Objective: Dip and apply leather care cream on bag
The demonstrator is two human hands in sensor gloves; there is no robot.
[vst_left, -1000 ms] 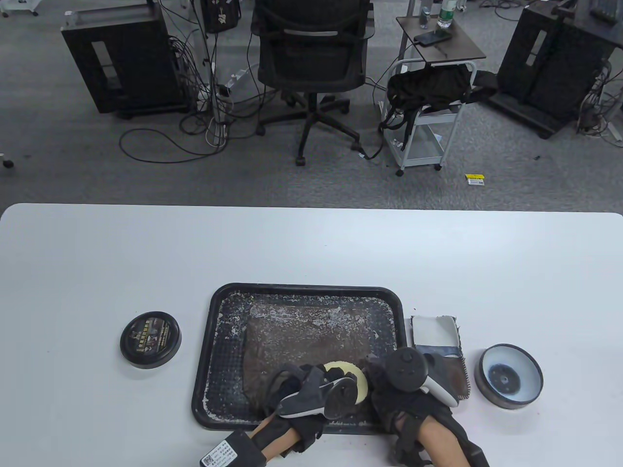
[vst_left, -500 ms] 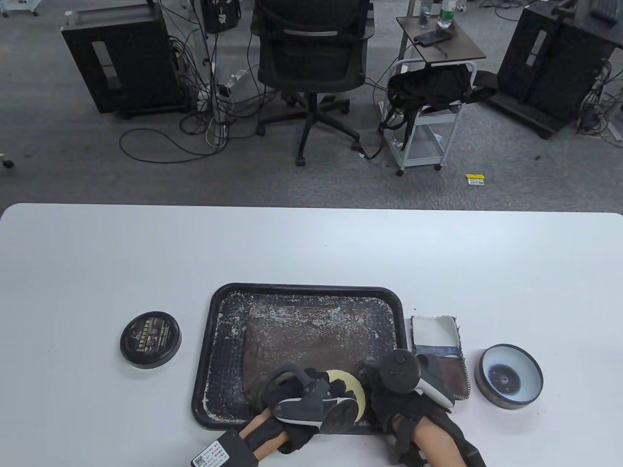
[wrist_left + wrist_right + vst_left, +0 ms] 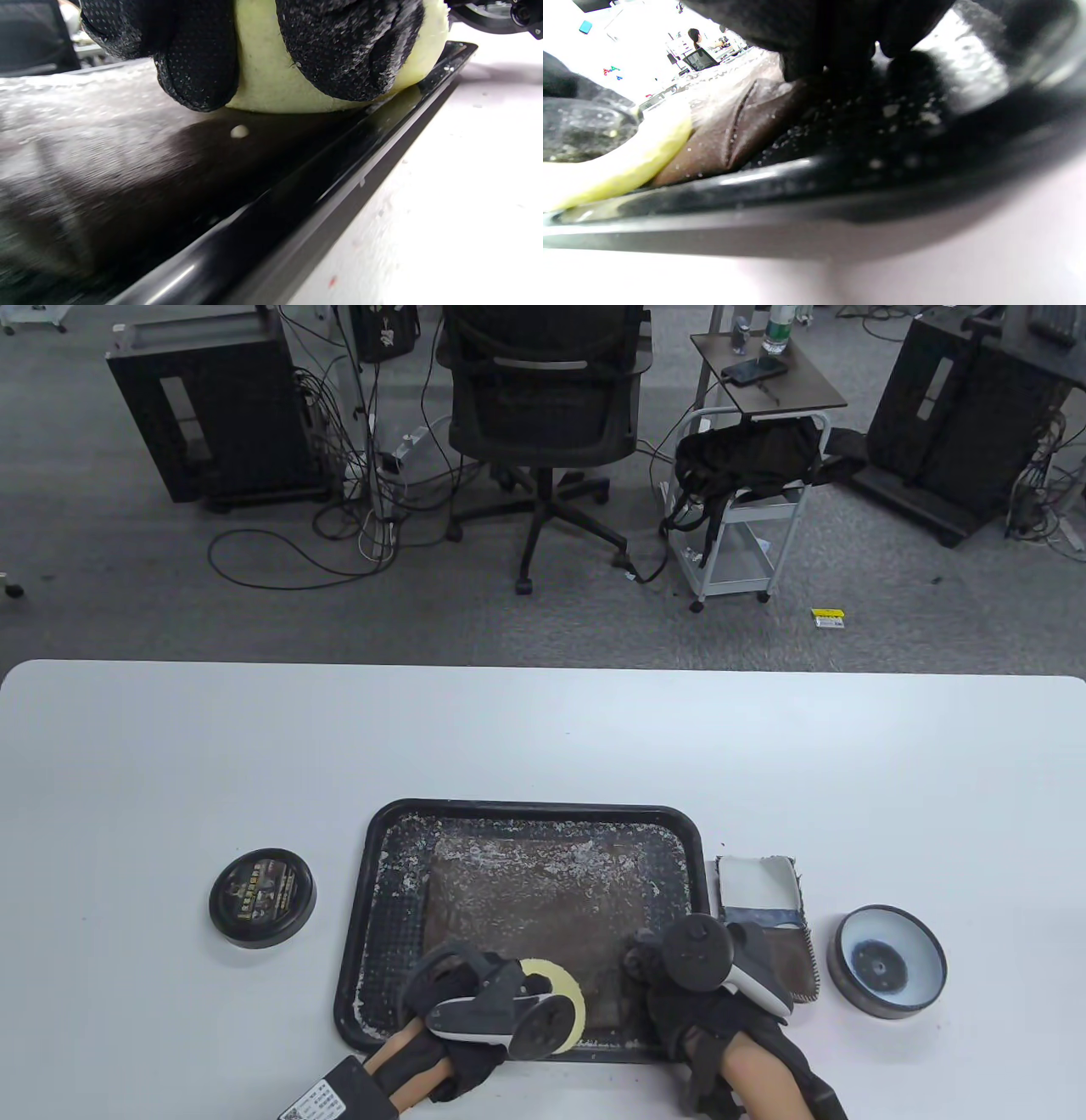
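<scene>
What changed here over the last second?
The left hand, gripping the yellow sponge, slid it leftward across the brown bag, along the tray's near edge. The right hand kept to the tray's near right corner, barely shifting. The lid and open tin stayed put.

We see the flat brown leather bag (image 3: 526, 899) lying in the black tray (image 3: 390, 823), white cream flecking its far edge, the pale yellow sponge (image 3: 567, 997) pressed on its near edge.
</scene>
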